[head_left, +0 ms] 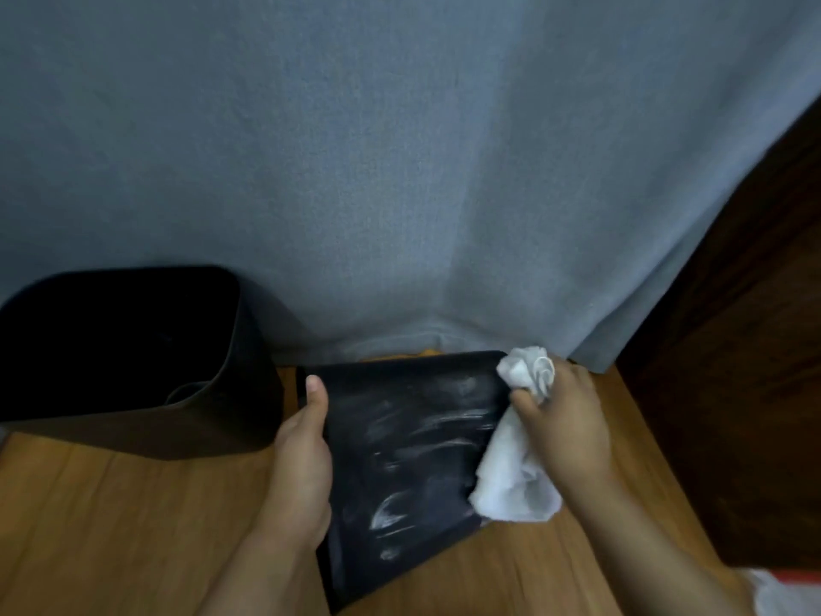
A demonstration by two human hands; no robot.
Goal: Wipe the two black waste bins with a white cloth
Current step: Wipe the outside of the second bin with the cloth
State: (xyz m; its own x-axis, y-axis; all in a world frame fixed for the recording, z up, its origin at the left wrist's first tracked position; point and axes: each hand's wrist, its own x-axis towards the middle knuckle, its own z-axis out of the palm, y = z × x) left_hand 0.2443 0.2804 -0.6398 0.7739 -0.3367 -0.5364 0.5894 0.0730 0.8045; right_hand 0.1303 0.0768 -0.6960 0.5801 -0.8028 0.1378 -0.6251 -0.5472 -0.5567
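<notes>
A black waste bin (408,460) lies tilted on its side over the wooden floor, its flat face up and streaked with pale smears. My left hand (304,464) grips its left edge, thumb on top. My right hand (564,420) holds a bunched white cloth (515,473) against the bin's right edge near the upper corner; the cloth hangs down along that side. A second black waste bin (133,357) stands upright at the left with its mouth open, apart from both hands.
A grey-blue curtain (400,171) hangs right behind both bins down to the floor. Dark wooden furniture (733,371) rises on the right. Wooden floor (111,526) spreads at the lower left. Something white and red (791,593) shows at the bottom right corner.
</notes>
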